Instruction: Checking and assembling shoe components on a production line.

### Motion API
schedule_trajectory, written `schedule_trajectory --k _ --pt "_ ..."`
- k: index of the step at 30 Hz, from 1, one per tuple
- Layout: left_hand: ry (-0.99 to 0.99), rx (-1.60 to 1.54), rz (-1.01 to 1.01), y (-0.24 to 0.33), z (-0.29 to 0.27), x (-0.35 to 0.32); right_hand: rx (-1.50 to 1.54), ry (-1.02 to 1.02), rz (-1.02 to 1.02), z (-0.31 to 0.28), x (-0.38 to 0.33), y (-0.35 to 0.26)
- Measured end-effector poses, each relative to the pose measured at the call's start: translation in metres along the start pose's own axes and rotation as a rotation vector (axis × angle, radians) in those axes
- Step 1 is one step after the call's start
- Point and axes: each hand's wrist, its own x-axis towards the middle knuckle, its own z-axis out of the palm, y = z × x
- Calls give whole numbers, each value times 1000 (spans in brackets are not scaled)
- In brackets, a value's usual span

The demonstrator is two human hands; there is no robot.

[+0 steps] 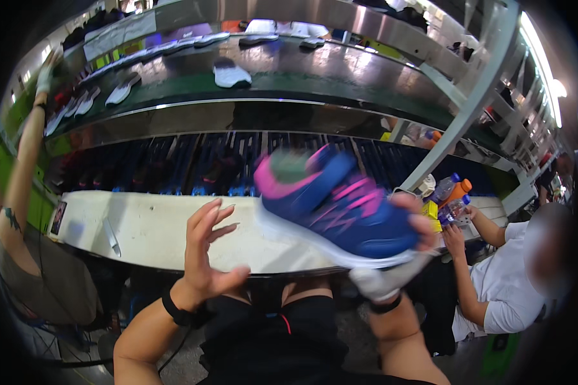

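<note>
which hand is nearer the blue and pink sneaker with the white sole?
Right. The right hand grips the blue and pink sneaker with the white sole at its right end, from beneath. The left hand is open, just left of it, not touching.

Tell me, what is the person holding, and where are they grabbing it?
The right hand holds a blue and pink sneaker by its toe end. The left hand is open, holding nothing.

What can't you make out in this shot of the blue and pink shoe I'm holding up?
All in the head view:
- Shoe: motion blur smears its straps and sole edge, so fine detail is lost.
- Right hand: mostly hidden behind the shoe; only fingers at the toe show.
- Lower conveyor rack: too dark to tell the items apart.
- Bottles: too small to tell their contents.
- Left hand: open, holding nothing.
</note>
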Motion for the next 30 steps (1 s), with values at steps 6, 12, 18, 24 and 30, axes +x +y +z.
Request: schedule_trajectory --k 6,12,18,24,30 --pt "-356 348 -248 -76 22 61 -612 -114 -720 -69 249 120" --pt "-866 943 -461 -165 7 79 -1005 -306 -78 68 293 62" --pt "-637 1042 -383 -197 -13 81 -1107 -761 262 48 200 178" --pt "-530 1068 -403 -254 -13 73 -1210 -632 683 7 202 232" --pt "-702 1093 -853 -340 35 65 -1178 -467 777 -6 201 246"
